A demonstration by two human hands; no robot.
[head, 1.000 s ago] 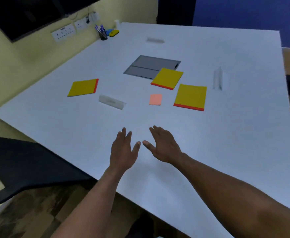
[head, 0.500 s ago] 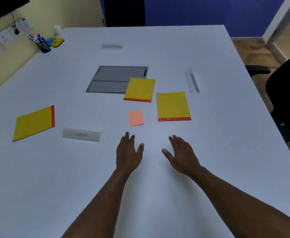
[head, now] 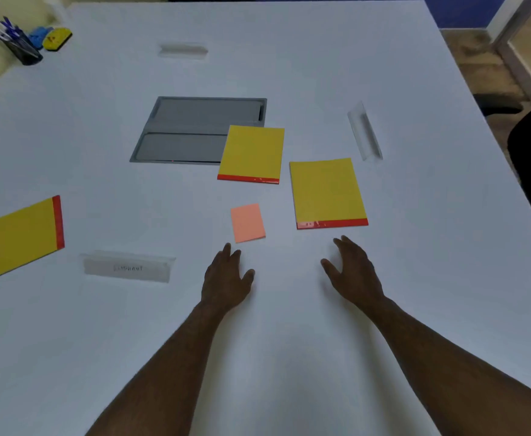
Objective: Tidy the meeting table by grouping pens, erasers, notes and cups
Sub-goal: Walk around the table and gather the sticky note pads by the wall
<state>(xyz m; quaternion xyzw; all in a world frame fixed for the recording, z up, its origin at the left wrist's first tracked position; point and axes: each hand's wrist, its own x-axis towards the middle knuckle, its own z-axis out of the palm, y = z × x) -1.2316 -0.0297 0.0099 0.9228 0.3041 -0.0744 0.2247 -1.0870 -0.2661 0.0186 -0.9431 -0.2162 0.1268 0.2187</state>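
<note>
Both hands, left hand [head: 226, 278] and right hand [head: 350, 272], hovered empty with fingers extended just short of the pink note [head: 247, 222] and nearest yellow pad [head: 327, 193]; a flat fingertip pinch risked sliding either sheet away.

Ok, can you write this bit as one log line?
left hand: open, near pink note | right hand: open, near yellow pad | nothing held
</note>
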